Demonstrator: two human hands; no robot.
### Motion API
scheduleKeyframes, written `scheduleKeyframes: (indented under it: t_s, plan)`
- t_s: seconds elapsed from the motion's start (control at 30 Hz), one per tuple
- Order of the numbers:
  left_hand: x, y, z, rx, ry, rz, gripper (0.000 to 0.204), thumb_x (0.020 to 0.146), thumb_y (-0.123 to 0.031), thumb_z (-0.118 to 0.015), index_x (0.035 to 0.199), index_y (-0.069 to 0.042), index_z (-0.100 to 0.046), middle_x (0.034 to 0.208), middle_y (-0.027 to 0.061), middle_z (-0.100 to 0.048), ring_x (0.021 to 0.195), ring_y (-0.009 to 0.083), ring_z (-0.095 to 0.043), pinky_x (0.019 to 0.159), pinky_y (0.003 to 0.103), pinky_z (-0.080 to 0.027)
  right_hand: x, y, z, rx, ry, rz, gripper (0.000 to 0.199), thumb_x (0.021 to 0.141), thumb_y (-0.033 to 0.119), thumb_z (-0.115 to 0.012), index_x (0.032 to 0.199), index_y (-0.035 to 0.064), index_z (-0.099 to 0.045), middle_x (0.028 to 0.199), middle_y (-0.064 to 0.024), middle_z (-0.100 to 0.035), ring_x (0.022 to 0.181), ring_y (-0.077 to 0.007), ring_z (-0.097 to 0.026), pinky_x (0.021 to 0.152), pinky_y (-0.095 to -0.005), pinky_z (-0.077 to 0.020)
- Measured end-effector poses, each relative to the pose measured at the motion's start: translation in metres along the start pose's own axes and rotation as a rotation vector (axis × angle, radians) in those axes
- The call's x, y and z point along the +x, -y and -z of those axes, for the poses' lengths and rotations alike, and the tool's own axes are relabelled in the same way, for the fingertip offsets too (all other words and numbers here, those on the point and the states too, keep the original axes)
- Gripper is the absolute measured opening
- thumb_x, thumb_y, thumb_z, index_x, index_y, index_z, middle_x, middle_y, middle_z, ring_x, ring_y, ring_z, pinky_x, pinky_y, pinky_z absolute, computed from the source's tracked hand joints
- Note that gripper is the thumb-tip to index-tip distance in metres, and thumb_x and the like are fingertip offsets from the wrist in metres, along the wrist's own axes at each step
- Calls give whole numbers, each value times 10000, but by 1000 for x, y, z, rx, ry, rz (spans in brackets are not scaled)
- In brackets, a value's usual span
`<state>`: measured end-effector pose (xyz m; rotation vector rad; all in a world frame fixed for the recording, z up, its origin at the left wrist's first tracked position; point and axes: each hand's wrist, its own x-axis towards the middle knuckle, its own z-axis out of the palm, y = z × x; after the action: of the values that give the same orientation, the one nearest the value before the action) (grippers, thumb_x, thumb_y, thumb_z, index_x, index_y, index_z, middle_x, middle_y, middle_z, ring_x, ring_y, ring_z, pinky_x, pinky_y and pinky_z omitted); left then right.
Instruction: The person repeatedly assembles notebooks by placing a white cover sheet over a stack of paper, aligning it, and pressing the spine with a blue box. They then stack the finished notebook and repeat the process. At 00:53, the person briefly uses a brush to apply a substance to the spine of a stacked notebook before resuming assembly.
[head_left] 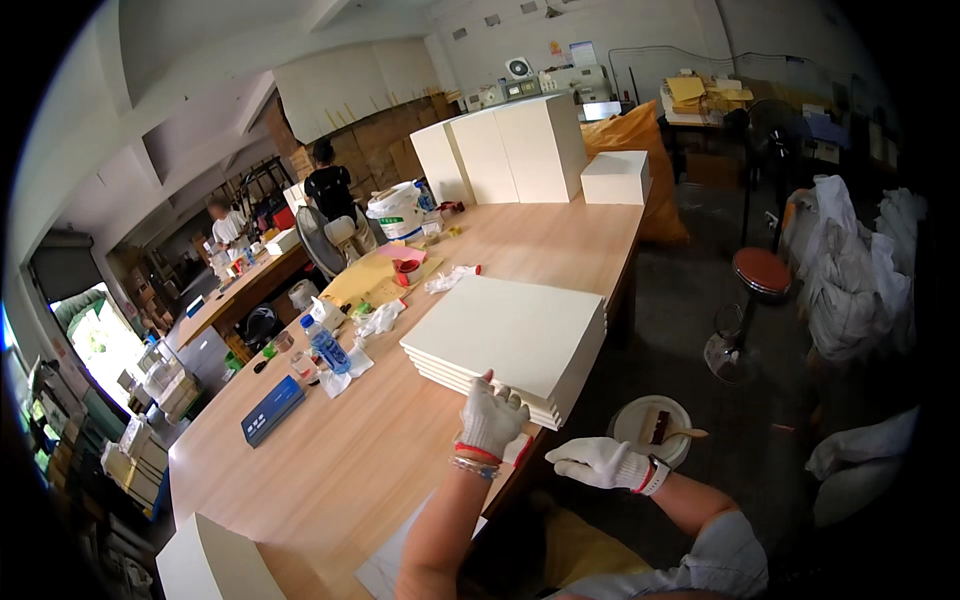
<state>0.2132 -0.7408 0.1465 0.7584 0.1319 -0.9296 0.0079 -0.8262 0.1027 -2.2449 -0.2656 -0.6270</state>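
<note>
My left hand (pixel 492 417), in a white glove, rests with fingers spread against the near edge of a stack of cream flat boards (pixel 515 335) on the long wooden table (pixel 330 460). My right hand (pixel 600 463), also gloved, hovers off the table's edge just right of the stack, holding nothing, fingers loosely curled. Below it on the floor sits a white bucket (pixel 652 428) with a brush in it.
Tall cream boxes (pixel 505 150) and a smaller one (pixel 615 177) stand at the table's far end. A water bottle (pixel 326 345), a blue box (pixel 272 410), rags, yellow paper and a white pail (pixel 397 212) lie along the left. A red stool (pixel 760 272) stands right. People work at another table behind.
</note>
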Motion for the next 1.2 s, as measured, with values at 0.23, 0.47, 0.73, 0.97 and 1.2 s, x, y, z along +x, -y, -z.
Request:
scheduleKeyframes:
  t_s: [0.23,0.47,0.73,0.97,1.2]
  plan:
    - [19,-26,-26,-123,81,7,600,891,-358,-568,1282,-17,-268,1168,157,-458,1200,401,-449,1012,640,-349,-13,-15,-2,101,37,-13,265,904,211,-604,1055,-1,-650,1023,-167,-671,947,-315,-646,832,-371,-519]
    - [61,-47,-10,-170,-25,-236,83,917,-53,-471,967,9,-446,1067,180,-528,1060,344,-572,896,460,-535,7,-34,-40,786,81,-222,328,961,163,-538,1238,-13,-540,1073,-140,-659,978,-210,-646,856,-340,-524]
    - [-104,-149,173,78,362,36,305,866,7,-492,1170,34,-496,1105,142,-612,1008,268,-628,852,388,-552,105,-14,-40,1466,-180,-623,671,955,574,-366,1299,9,-477,1079,-143,-646,905,-238,-670,753,-358,-571]
    - [-227,-123,292,281,-157,-416,461,860,23,-508,1307,34,-394,1236,177,-549,1059,271,-616,888,399,-550,174,-57,-166,647,617,-417,491,893,354,-657,1173,-43,-590,1012,-100,-679,877,-123,-628,799,-240,-492]
    - [-243,-118,356,570,-568,-407,357,869,-89,-619,1176,51,-505,1039,117,-630,865,190,-645,735,327,-559,184,-53,-243,600,489,-528,451,854,226,-718,1169,-67,-583,1025,-94,-675,883,-117,-613,793,-240,-483]
